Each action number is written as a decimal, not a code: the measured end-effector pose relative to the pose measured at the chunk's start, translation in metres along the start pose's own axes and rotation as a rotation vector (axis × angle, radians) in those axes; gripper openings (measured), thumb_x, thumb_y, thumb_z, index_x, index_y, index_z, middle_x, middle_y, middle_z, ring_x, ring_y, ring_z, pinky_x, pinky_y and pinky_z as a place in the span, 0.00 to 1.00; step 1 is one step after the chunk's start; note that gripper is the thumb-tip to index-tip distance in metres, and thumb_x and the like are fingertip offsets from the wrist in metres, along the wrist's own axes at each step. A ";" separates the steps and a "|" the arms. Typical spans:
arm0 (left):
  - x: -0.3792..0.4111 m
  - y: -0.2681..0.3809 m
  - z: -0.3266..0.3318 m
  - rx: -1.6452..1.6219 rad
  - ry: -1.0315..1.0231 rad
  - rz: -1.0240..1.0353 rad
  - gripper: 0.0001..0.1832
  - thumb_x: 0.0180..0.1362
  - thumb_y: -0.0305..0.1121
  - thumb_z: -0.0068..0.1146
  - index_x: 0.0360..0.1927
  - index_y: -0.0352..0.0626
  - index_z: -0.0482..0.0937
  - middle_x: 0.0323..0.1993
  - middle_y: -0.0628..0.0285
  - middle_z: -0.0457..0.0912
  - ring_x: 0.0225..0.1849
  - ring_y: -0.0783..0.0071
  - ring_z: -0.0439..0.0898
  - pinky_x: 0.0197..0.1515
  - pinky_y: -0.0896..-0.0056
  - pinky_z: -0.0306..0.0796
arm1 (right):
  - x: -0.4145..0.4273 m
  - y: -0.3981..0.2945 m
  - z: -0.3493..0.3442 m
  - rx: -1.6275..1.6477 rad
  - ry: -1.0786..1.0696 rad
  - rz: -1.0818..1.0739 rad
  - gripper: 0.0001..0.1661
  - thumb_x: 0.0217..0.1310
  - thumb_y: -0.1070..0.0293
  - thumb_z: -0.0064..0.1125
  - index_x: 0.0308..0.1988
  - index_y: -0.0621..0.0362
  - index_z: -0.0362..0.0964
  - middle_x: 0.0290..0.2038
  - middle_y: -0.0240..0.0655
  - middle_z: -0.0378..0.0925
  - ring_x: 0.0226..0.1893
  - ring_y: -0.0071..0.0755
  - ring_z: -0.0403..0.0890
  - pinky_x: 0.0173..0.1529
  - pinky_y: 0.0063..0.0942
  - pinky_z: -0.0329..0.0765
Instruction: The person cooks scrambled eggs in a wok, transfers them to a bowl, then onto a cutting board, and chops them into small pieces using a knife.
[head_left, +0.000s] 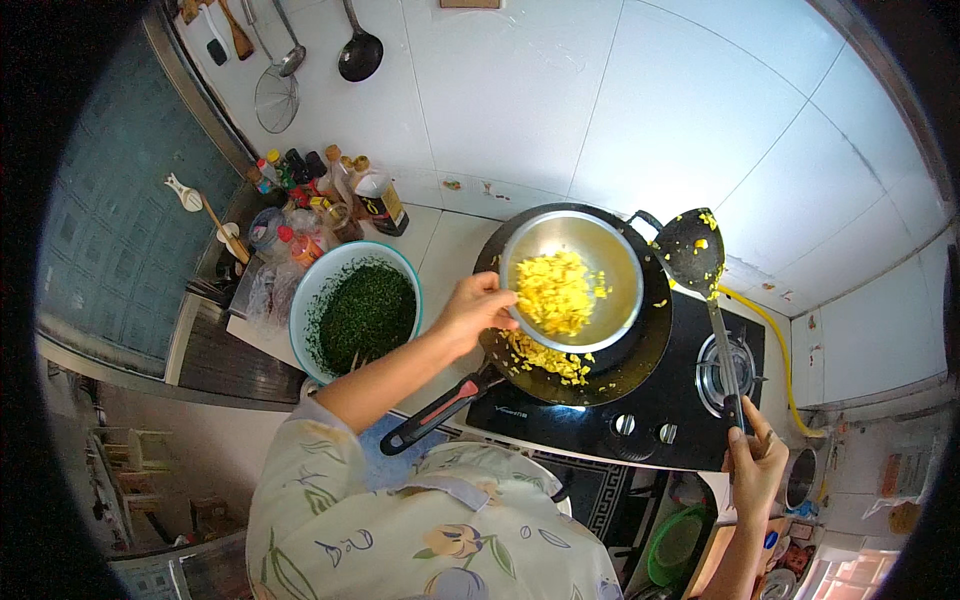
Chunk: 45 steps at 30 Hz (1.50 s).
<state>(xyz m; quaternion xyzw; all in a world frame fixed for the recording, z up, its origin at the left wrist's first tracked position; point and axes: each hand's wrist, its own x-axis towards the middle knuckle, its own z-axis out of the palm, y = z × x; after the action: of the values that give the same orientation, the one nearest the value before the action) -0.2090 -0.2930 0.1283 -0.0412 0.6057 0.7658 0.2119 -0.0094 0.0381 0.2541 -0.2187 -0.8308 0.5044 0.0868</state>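
Observation:
My left hand (480, 311) grips the rim of a stainless steel bowl (619, 300) with chopped scrambled egg (555, 292) in it. The bowl is over a dark wok (637, 367) and hides much of its inside. More egg bits (551, 360) lie in the wok, towards its near left side. In my right hand (757, 457) is the black handle of a wok spatula (690, 251). Its blade, dotted with egg, is raised beside the wok's far right rim. The wok's long handle (435, 412) points down and left, with no hand on it.
A black gas stove (517, 420) carries the wok, with a bare burner (724, 367) at right. Left stands a teal-rimmed basin (300, 307) of finely chopped greens (367, 315). Behind it crowd bottles (382, 202) and plastic bags (274, 292). A yellow gas hose (780, 337) runs along the right.

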 end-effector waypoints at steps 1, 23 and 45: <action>-0.001 -0.007 0.000 0.005 0.024 -0.014 0.05 0.57 0.28 0.56 0.31 0.38 0.73 0.28 0.61 0.78 0.26 0.75 0.80 0.29 0.77 0.80 | 0.003 -0.003 0.002 -0.020 -0.010 0.007 0.23 0.58 0.80 0.55 0.55 0.65 0.70 0.17 0.24 0.68 0.14 0.12 0.64 0.18 0.15 0.61; -0.048 0.050 -0.101 0.505 0.272 0.204 0.06 0.55 0.27 0.49 0.25 0.35 0.70 0.22 0.64 0.73 0.21 0.80 0.74 0.20 0.77 0.72 | 0.098 -0.058 0.016 -0.630 -0.611 0.296 0.14 0.57 0.73 0.55 0.44 0.64 0.76 0.16 0.30 0.72 0.13 0.21 0.72 0.16 0.21 0.67; -0.033 0.041 -0.054 0.754 0.270 0.297 0.12 0.58 0.33 0.47 0.28 0.33 0.65 0.19 0.53 0.77 0.17 0.66 0.81 0.17 0.68 0.73 | 0.007 -0.016 0.021 0.053 -0.394 0.071 0.23 0.61 0.77 0.55 0.57 0.65 0.68 0.18 0.26 0.71 0.14 0.14 0.66 0.17 0.18 0.61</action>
<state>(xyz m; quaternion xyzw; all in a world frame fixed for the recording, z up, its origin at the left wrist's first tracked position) -0.2049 -0.3601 0.1620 0.0270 0.8650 0.5008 0.0182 -0.0275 0.0182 0.2579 -0.1427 -0.8100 0.5617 -0.0895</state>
